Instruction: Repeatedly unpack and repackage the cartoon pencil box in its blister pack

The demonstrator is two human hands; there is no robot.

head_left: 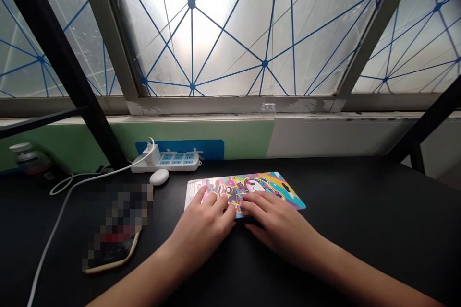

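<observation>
A flat, brightly coloured cartoon-printed booklet or card [288, 192] lies on the black tabletop in front of me, with a white printed strip along its left end. My left hand [207, 216] rests palm down over its left half, fingers apart and slightly bent. Over the middle and lower right of the print lies my right hand [277, 223], its fingers stretched out and its thumb at the near edge. The two hands are close together but apart. Both cover part of the picture, and whether the thing has pages I cannot tell.
Left of the hands is a phone [118, 249], its screen blurred out. Behind it sit a white oval case [159, 177] and a power strip [176, 159] with a plugged-in charger, whose white cable [68, 206] runs along the left. A bottle [30, 158] stands far left. Black frame bars flank the table [378, 230].
</observation>
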